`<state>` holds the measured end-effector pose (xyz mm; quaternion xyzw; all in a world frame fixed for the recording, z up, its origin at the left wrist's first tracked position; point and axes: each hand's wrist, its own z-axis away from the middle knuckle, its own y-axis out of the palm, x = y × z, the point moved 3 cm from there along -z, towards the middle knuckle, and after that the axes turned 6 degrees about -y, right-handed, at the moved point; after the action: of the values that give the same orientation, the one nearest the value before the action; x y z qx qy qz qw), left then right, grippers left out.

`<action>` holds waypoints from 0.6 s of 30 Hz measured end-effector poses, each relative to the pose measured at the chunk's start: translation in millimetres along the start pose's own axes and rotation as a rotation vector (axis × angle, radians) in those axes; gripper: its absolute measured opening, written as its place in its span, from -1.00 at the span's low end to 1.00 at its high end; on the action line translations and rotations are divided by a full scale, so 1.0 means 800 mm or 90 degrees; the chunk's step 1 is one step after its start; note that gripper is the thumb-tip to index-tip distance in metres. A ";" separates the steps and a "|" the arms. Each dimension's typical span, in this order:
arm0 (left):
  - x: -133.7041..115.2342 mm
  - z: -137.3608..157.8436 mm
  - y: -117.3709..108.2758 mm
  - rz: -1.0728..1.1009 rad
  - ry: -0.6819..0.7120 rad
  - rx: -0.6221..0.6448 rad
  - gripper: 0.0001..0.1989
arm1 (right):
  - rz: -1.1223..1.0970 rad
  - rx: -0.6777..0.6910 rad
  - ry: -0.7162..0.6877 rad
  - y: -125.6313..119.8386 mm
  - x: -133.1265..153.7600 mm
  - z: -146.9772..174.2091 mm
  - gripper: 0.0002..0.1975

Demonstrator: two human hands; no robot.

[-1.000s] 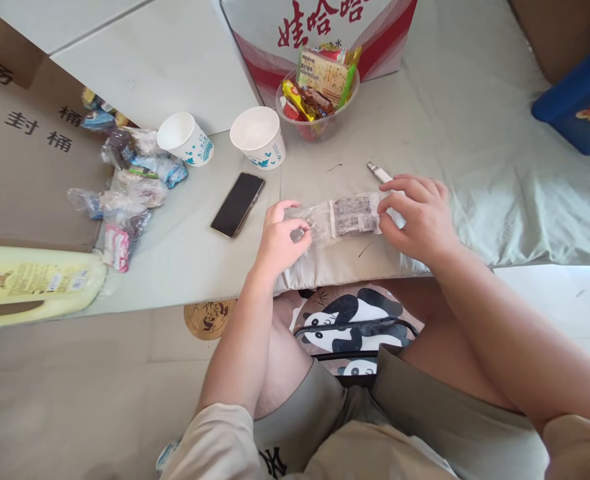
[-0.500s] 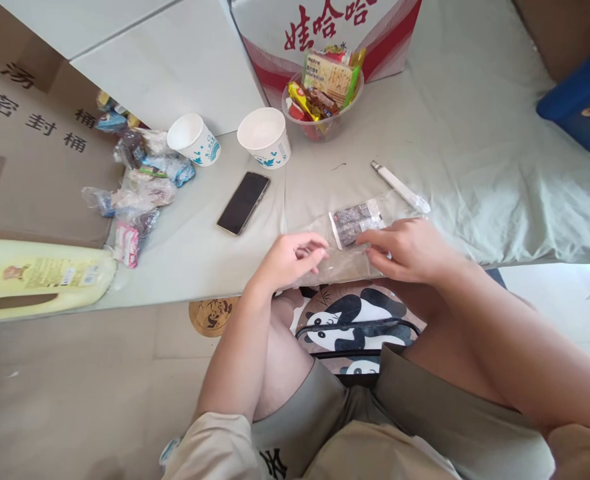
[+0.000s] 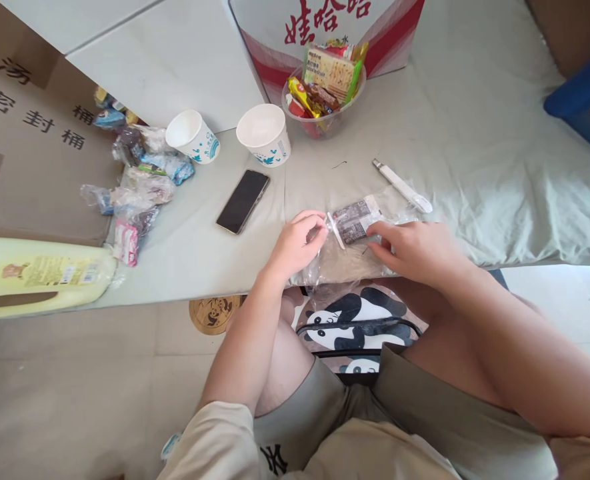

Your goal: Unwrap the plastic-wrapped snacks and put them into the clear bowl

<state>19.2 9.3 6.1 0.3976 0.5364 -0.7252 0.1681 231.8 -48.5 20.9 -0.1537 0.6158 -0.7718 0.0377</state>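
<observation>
A small dark-printed packet [image 3: 357,219] lies on a sheet of clear plastic wrap [image 3: 342,263], near the front edge of the cloth-covered surface. The wrap's left part is crumpled and hangs a little over that edge. My left hand [image 3: 299,243] is closed at the left side, its curled fingers pinching the wrap beside the packet's white end. On the other side, my right hand [image 3: 417,250] has its fingers stretched out and apart, with the index fingertip at the packet's lower right corner. Just beyond the right hand rests a white pen-like tool [image 3: 402,187] with a metal tip.
A phone [image 3: 243,201] lies to the left, with two paper cups [image 3: 263,137] behind it. A clear bowl [image 3: 325,123] of snacks stands before a red-and-white carton [image 3: 392,40]. Wrapped items [image 3: 145,187] and a yellow bottle [image 3: 75,270] are at left, a blue container [image 3: 582,103] at right.
My left hand has moved slightly up and right and closed on the wrap. The wrap has bunched up, and the packet has shifted a little to the right.
</observation>
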 end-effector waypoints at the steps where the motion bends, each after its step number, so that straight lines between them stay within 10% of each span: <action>1: 0.001 -0.001 0.001 0.051 -0.033 0.000 -0.84 | -0.008 -0.050 -0.004 0.000 0.000 -0.001 -0.61; 6: -0.002 -0.003 0.012 0.310 -0.214 0.076 -0.74 | -0.030 -0.254 -0.099 0.012 0.008 -0.004 -0.61; 12: -0.022 -0.005 0.006 0.517 -0.274 0.134 -0.69 | -0.070 -0.265 -0.072 0.025 0.006 -0.008 -0.36; 18: -0.011 -0.012 0.008 0.543 -0.279 0.062 -0.71 | -0.183 -0.253 -0.076 0.015 -0.007 -0.012 -0.59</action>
<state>32.4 14.2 7.5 0.4273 0.2432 -0.6826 0.5407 232.5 -41.1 6.4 -0.2895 0.7238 -0.6228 -0.0666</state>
